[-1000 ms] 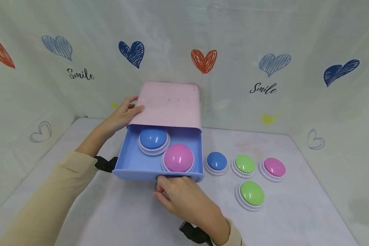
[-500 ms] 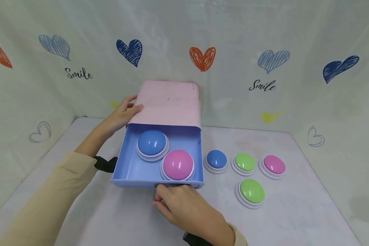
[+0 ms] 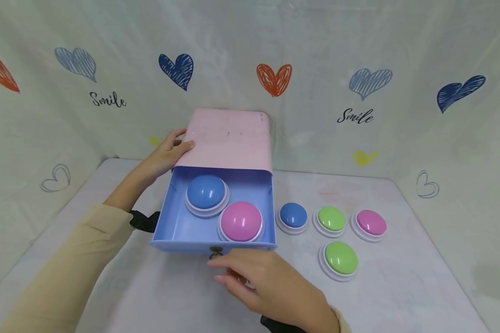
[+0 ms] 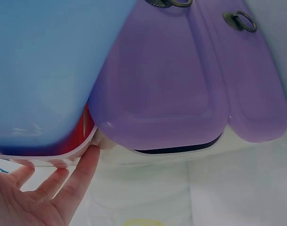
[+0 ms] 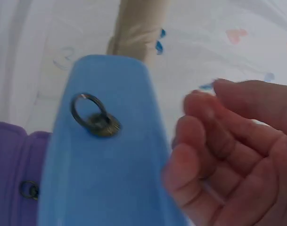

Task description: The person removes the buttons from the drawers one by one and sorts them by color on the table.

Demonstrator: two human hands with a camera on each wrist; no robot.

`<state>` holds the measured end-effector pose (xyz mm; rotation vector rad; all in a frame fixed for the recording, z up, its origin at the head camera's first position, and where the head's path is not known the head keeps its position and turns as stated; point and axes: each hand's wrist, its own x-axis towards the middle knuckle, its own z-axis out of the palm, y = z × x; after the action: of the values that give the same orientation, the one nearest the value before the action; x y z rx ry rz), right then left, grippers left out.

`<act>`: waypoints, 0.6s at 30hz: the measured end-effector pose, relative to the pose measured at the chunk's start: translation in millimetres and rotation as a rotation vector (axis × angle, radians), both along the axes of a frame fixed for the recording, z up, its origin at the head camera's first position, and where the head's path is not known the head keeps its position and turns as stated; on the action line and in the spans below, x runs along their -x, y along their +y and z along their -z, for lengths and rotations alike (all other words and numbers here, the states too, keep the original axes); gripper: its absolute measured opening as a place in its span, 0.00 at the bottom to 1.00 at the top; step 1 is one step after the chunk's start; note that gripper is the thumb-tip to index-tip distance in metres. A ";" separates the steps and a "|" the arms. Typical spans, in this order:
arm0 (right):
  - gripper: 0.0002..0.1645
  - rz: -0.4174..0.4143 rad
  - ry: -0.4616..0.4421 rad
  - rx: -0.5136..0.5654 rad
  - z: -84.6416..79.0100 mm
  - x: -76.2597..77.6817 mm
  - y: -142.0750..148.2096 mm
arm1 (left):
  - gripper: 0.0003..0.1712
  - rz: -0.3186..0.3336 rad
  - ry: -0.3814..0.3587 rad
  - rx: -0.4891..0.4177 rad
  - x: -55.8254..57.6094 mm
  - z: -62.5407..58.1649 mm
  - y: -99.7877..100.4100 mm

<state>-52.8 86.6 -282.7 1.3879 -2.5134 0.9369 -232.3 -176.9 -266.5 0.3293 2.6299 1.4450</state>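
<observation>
A pink-topped drawer unit [image 3: 231,141] has its blue top drawer [image 3: 175,231] pulled out. In the drawer sit a large blue push button [image 3: 206,191] and a large pink push button [image 3: 241,221], both on white bases. My left hand [image 3: 164,155] rests against the unit's left side, thumb on the top; its fingers [image 4: 77,183] reach along the side in the left wrist view. My right hand [image 3: 271,282] is just in front of the drawer, fingers loosely bent and holding nothing. Beside them, a bronze ring pull [image 5: 89,109] hangs apart on the blue drawer front.
To the right on the white table [image 3: 400,286] stand a blue button [image 3: 293,216], a pink button [image 3: 371,223], a green button [image 3: 331,219] and a nearer green one. Purple lower drawers [image 4: 157,80] with ring pulls are below. A heart-printed curtain [image 3: 308,41] hangs behind.
The blue drawer has come further out toward me, bringing its two buttons forward. My right hand has let go of the ring pull and moved slightly right. My left hand stays in place.
</observation>
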 end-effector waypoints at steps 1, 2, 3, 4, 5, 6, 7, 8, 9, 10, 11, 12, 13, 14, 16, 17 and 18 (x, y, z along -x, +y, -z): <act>0.13 -0.020 0.026 0.076 -1.6 0.8 3.8 | 0.42 0.001 -0.001 -0.001 0.2 -0.3 0.2; 0.12 -0.031 0.067 0.151 -2.6 2.3 7.2 | 0.42 0.001 -0.001 -0.001 0.1 -0.6 0.3; 0.11 -0.026 0.119 0.214 -2.8 4.4 10.4 | 0.42 0.001 -0.002 -0.002 0.0 -1.1 0.6; 0.10 -0.013 0.144 0.266 -2.3 7.0 13.2 | 0.42 0.000 -0.002 -0.002 -0.3 -0.9 0.4; 0.10 0.007 0.167 0.306 -1.6 10.1 15.9 | 0.42 0.000 -0.005 -0.002 -0.5 -0.7 0.1; 0.09 0.032 0.183 0.330 -0.3 13.7 18.4 | 0.42 -0.001 -0.006 -0.001 -0.7 -0.5 0.0; 0.10 0.059 0.183 0.342 1.3 17.5 20.7 | 0.42 -0.002 -0.007 0.000 -0.8 -0.4 -0.1; 0.10 0.085 0.172 0.342 3.1 21.5 22.9 | 0.42 -0.002 -0.008 -0.001 -0.7 -0.4 -0.1; 0.12 0.106 0.155 0.335 5.1 25.7 25.0 | 0.42 -0.002 -0.008 -0.001 -0.5 -0.4 0.1; 0.13 0.122 0.135 0.326 7.0 29.8 26.9 | 0.43 -0.003 -0.008 0.001 -0.1 -0.4 0.3; 0.16 0.132 0.112 0.313 8.7 34.1 28.6 | 0.43 -0.003 -0.007 0.002 0.3 -0.4 0.5; 0.18 0.139 0.080 0.300 10.1 38.1 30.1 | 0.43 -0.003 -0.005 0.002 0.8 -0.5 0.7; 0.19 0.141 0.051 0.287 11.1 42.0 31.4 | 0.43 -0.002 -0.004 0.002 1.2 -0.7 0.8; 0.20 0.140 0.020 0.273 11.5 45.5 32.5 | 0.42 -0.002 -0.003 0.003 1.5 -0.8 0.9; 0.21 0.132 -0.037 0.236 10.8 51.7 34.5 | 0.42 -0.001 -0.003 0.005 1.7 -1.0 0.8; 0.21 0.127 -0.059 0.210 9.7 54.3 35.3 | 0.42 0.000 -0.002 0.003 1.7 -1.1 0.8; 0.22 0.122 -0.075 0.177 8.1 56.7 35.9 | 0.42 0.000 -0.004 0.003 1.4 -1.3 0.6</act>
<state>-109.5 122.5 -290.8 1.1557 -2.4641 1.1738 -233.7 -176.3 -265.2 0.3259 2.6291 1.4402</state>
